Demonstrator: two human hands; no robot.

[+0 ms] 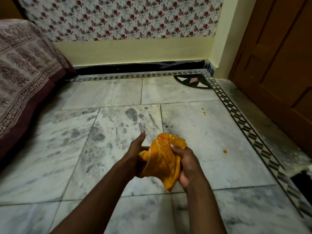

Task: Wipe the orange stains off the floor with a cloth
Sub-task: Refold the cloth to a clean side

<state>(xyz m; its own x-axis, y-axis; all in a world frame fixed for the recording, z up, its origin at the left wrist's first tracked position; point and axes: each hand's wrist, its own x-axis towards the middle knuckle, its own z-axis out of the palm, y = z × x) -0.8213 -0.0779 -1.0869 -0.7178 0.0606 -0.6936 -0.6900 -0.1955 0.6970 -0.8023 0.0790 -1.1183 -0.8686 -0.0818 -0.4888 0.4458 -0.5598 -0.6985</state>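
Currently, both hands, left and right, clutch the bunched orange cloth above the marble floor; 2 orange stains lie right.

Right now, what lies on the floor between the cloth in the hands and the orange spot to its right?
Head view: only bare marble floor between the orange cloth and the orange spot; nothing else shows there.

Single head view, looking forward and down at marble floor, near, toward wall corner.
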